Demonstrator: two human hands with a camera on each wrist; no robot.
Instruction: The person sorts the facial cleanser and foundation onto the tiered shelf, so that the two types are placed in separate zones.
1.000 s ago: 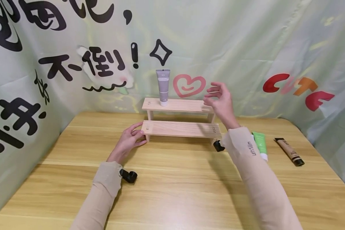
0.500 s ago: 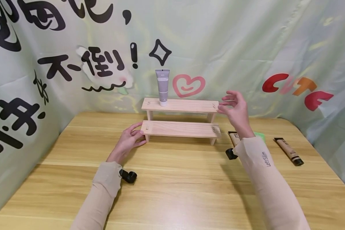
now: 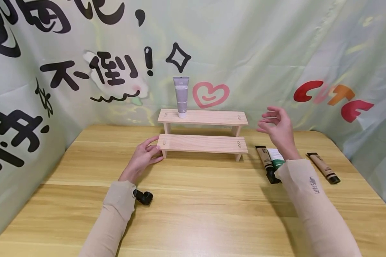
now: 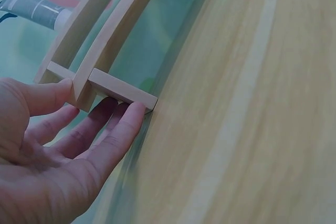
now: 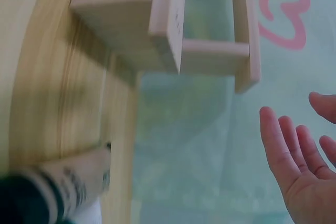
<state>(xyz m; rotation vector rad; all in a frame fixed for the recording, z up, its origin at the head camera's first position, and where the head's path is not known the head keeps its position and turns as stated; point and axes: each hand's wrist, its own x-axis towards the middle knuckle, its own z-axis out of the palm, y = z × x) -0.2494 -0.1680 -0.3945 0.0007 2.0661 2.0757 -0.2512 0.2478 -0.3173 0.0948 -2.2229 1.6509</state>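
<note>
In the head view, a two-step pale wooden shelf (image 3: 202, 143) stands near the back of the table. An upright lilac squeeze tube (image 3: 181, 96) stands cap down at the left of its upper step. My left hand (image 3: 141, 159) touches the shelf's left end. The left wrist view shows its thumb (image 4: 50, 98) at the board end and fingertips against the side leg (image 4: 123, 88). In the air right of the shelf is my right hand (image 3: 280, 130), holding nothing, its fingers loosely bent and apart from the wood.
Below my right hand lie a tan tube with a black cap (image 3: 264, 157) and a white-and-green tube (image 3: 276, 157), partly behind the sleeve. Another tan tube (image 3: 323, 167) lies farther right. A printed cloth (image 3: 263, 53) hangs behind the wooden table (image 3: 193, 214).
My right hand has moved right and slightly down, away from the shelf's upper step, uncovering its right end and the tubes beside it. The left hand stays at the shelf.
</note>
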